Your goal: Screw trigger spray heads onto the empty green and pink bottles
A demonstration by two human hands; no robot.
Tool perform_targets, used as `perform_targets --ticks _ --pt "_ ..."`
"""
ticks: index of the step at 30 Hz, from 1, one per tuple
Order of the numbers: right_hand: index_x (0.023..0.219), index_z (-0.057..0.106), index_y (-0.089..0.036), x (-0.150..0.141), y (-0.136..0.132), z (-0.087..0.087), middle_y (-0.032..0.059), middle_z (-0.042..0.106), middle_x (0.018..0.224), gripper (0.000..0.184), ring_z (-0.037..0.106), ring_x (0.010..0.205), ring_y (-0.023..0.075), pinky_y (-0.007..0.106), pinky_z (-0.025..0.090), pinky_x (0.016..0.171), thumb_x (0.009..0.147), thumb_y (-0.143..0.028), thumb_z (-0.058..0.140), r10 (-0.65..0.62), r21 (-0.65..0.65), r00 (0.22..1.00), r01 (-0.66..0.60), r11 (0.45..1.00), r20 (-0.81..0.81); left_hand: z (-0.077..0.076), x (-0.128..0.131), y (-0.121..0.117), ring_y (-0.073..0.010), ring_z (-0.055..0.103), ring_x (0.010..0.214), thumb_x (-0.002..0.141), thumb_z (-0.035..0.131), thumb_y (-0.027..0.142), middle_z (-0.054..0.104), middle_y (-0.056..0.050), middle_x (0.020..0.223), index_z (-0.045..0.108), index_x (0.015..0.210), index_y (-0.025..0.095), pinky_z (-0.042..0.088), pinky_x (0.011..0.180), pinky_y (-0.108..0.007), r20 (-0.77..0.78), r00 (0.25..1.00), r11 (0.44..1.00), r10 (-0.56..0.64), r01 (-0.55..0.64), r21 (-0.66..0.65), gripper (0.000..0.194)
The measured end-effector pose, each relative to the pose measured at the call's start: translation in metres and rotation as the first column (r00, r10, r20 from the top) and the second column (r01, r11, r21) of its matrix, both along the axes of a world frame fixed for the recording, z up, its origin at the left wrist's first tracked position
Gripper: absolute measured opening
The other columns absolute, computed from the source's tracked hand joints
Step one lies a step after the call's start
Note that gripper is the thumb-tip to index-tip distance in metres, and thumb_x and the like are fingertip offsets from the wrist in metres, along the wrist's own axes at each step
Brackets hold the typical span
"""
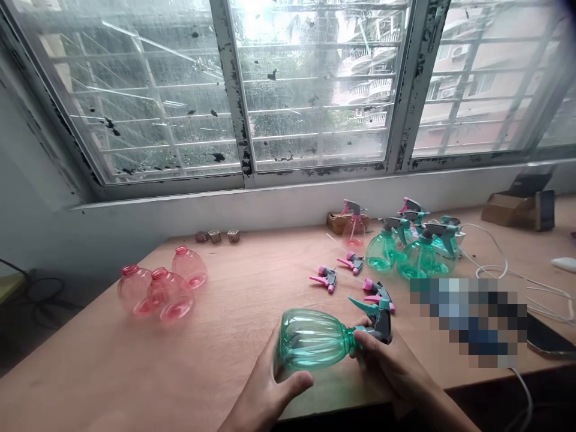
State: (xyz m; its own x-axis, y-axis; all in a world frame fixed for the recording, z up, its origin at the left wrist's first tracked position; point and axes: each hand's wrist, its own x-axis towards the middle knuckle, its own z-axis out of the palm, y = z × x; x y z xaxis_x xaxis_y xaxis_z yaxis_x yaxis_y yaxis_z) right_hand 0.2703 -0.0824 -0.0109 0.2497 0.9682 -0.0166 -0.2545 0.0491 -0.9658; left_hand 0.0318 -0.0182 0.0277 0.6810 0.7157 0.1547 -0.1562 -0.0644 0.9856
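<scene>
A green spray bottle (pixel 315 339) lies sideways in the air above the table's front edge, held between both hands. My left hand (pixel 274 375) wraps round its base, thumb along the near side. At the neck, my right hand (pixel 382 354) grips the collar of the grey and teal trigger sprayer (pixel 380 321), which sits on the bottle's mouth; whether it is screwed tight I cannot tell. Just beyond lie three loose pink and grey spray heads, one of them a trigger sprayer (pixel 378 293) partly behind the teal one. Three pink bottles (pixel 168 294) without heads stand at the left.
Several green spray bottles (pixel 382 249) with heads crowd the back right, beside a pink spray bottle (pixel 354 231). White cables (pixel 495 264) and a phone (pixel 549 336) lie at the right. Small boxes (pixel 233 236) sit near the window wall.
</scene>
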Motion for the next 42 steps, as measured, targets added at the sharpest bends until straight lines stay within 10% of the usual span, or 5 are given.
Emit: perform_targets --ticks 15,24,31,36,42 --pt "0.089 0.061 -0.018 0.001 0.0 -0.004 0.0001 0.068 0.055 0.046 0.063 0.048 0.0203 0.029 0.041 0.053 0.08 -0.062 0.074 0.046 0.027 0.997 -0.048 0.998 0.059 -0.034 -0.016 0.003 -0.0375 0.023 0.152 0.073 0.09 0.038 0.024 -0.013 0.167 0.009 0.16 0.028 0.025 0.125 -0.051 -0.118 0.984 0.991 0.134 -0.133 0.018 0.12" --pt "0.086 0.068 -0.017 0.0 0.0 -0.002 0.0039 0.072 0.061 0.041 0.06 0.056 0.0194 0.032 0.044 0.058 0.077 -0.055 0.081 0.086 0.061 0.994 -0.09 0.994 0.066 -0.007 -0.009 -0.005 -0.035 0.03 0.15 0.077 0.087 0.027 0.037 -0.008 0.162 0.016 0.16 0.031 0.03 0.124 -0.047 -0.094 0.99 0.991 0.103 -0.11 -0.071 0.109" --pt "0.097 0.069 -0.017 -0.007 -0.003 0.0 0.0011 0.071 0.06 0.05 0.061 0.052 0.0204 0.033 0.047 0.054 0.066 -0.05 0.09 0.006 0.0 0.998 -0.006 1.0 -0.065 -0.028 -0.015 0.004 -0.0365 0.016 0.154 0.075 0.088 0.042 0.012 -0.012 0.17 -0.009 0.161 0.024 0.027 0.125 -0.047 -0.091 0.99 0.991 0.109 -0.116 -0.072 0.13" --pt "0.086 0.068 -0.017 -0.005 -0.003 -0.001 0.0044 0.074 0.064 0.042 0.064 0.053 0.02 0.032 0.048 0.057 0.071 -0.05 0.087 0.047 0.032 0.999 -0.046 0.998 -0.023 -0.01 -0.013 0.001 -0.0358 0.028 0.151 0.083 0.081 0.035 0.035 -0.01 0.163 0.029 0.158 0.022 0.023 0.126 -0.047 -0.151 0.986 0.997 0.069 -0.071 -0.011 0.091" --pt "0.09 0.07 -0.017 -0.002 -0.004 -0.002 0.0039 0.075 0.066 0.039 0.067 0.061 0.0222 0.034 0.051 0.064 0.074 -0.05 0.085 0.038 0.05 0.999 -0.038 0.998 0.007 -0.005 -0.013 -0.007 -0.0282 0.019 0.155 0.084 0.075 0.023 0.027 -0.006 0.167 0.006 0.162 0.026 0.017 0.128 -0.042 -0.152 0.982 0.994 0.11 -0.107 0.032 0.104"
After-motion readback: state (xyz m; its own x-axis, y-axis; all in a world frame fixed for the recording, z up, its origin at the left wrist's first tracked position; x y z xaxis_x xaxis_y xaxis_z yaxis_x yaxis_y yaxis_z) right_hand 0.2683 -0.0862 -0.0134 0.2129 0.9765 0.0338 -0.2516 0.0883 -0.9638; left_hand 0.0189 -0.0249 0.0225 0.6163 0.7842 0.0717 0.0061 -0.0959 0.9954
